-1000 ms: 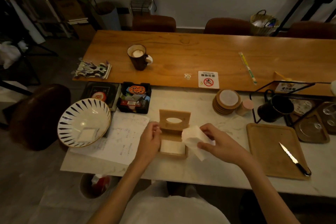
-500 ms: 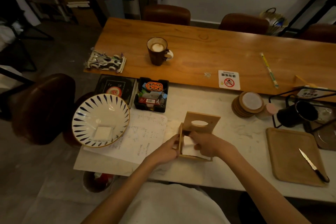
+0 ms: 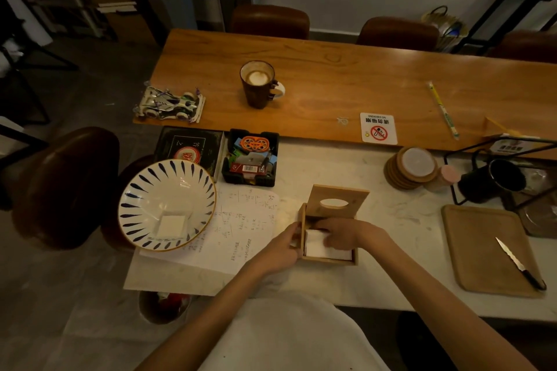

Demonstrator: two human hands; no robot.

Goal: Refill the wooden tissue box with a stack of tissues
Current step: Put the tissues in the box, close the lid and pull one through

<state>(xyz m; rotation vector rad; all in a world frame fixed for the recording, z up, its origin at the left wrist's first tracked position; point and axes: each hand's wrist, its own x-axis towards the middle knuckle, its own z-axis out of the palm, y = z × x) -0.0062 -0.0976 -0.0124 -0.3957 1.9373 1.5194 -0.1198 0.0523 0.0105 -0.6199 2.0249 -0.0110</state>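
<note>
The wooden tissue box [image 3: 330, 261] stands on the marble counter with its lid [image 3: 339, 201] hinged up; the lid has an oval slot. A white stack of tissues [image 3: 316, 247] lies inside the box. My right hand [image 3: 343, 233] reaches into the box and presses down on the stack with its fingers. My left hand [image 3: 278, 250] grips the box's left wall, thumb and fingers around the edge.
A blue-striped bowl [image 3: 141, 190] holding a folded tissue sits left on a written sheet [image 3: 238, 232]. A black organiser [image 3: 250, 158], coasters [image 3: 410, 167], a black mug [image 3: 491, 179] and a wooden tray [image 3: 473, 250] with a knife [image 3: 518, 265] surround the box. A coffee mug [image 3: 259, 84] stands on the wooden table.
My right hand carried the tissue stack from beside the box down into it and now presses on it. My left hand stayed on the box's left side. The camera view shifted.
</note>
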